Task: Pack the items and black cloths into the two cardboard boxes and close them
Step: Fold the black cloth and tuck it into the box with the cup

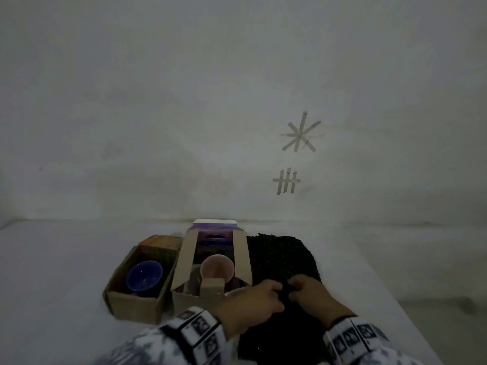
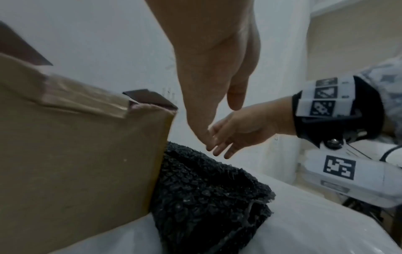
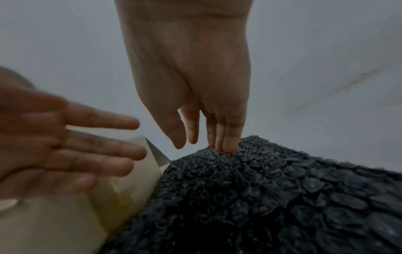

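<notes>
Two open cardboard boxes stand side by side on the white surface. The left box (image 1: pixel 131 304) holds a blue bowl (image 1: pixel 144 276). The right box (image 1: pixel 184 259) holds a pink cup (image 1: pixel 217 268). A black nubbly cloth (image 1: pixel 284 256) lies just right of them, against the box wall (image 2: pixel 76 154). Both hands hover over its near part. My left hand (image 1: pixel 263 296) has straight fingers (image 2: pixel 204 137) just above the cloth (image 2: pixel 206 197). My right hand (image 1: pixel 305 288) presses its straight fingertips (image 3: pixel 226 144) into the cloth (image 3: pixel 261 189), thumb held apart.
A purple-and-white lid flap (image 1: pixel 214 225) stands up behind the right box. Something orange (image 1: pixel 160 243) sits at the back of the left box. The wall (image 1: pixel 237 127) rises close behind, with tape marks (image 1: pixel 300 133). The surface's right edge (image 1: pixel 395 299) drops off.
</notes>
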The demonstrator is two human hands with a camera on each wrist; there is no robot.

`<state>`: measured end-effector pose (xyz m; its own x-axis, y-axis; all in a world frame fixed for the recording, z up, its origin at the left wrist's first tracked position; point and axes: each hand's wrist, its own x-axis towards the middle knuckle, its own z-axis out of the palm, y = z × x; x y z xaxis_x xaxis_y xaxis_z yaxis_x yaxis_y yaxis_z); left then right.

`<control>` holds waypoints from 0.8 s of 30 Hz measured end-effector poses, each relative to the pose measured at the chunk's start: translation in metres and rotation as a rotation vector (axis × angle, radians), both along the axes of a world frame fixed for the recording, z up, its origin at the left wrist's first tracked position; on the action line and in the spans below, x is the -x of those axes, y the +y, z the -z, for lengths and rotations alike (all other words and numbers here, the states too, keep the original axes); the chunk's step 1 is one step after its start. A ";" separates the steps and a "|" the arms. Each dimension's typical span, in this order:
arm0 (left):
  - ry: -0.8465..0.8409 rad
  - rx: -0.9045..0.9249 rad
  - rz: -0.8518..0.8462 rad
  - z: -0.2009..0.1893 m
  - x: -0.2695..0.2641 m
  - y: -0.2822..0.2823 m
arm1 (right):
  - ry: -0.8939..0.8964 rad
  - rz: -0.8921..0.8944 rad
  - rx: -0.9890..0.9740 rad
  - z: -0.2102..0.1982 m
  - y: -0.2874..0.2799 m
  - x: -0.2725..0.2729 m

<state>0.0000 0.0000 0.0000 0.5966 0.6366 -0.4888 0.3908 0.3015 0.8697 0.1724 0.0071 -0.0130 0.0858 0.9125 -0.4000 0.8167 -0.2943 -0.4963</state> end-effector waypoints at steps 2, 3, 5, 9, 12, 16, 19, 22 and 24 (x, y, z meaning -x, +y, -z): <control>0.084 0.033 -0.130 0.004 -0.021 0.013 | -0.005 0.031 0.014 0.008 0.011 -0.002; 0.119 0.040 -0.172 0.006 -0.028 0.019 | 0.011 0.040 0.028 0.012 0.017 -0.003; 0.134 0.061 -0.235 0.007 -0.037 0.028 | 0.067 0.058 0.042 0.019 0.022 -0.004; 0.097 0.097 -0.263 0.011 -0.043 0.038 | 0.159 0.010 0.019 0.024 0.023 -0.006; 0.067 0.083 -0.289 0.014 -0.048 0.039 | 0.198 -0.040 0.024 0.021 0.021 -0.008; 0.072 -0.344 -0.334 -0.001 -0.054 0.025 | 0.073 -0.065 -0.161 -0.004 0.022 -0.010; -0.035 -0.587 -0.379 -0.026 -0.042 0.016 | -0.051 -0.195 -0.409 -0.044 0.023 -0.005; -0.185 -0.700 -0.512 -0.053 -0.012 0.019 | 0.161 -0.245 -0.483 -0.090 0.021 0.014; -0.176 -0.764 -0.604 -0.066 0.014 0.028 | 0.335 -0.234 -0.522 -0.112 0.021 0.035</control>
<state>-0.0140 0.0279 0.0657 0.0921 0.9652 0.2447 0.2023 -0.2588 0.9445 0.1373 0.0281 0.0985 -0.1906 0.9732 0.1287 0.6070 0.2199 -0.7637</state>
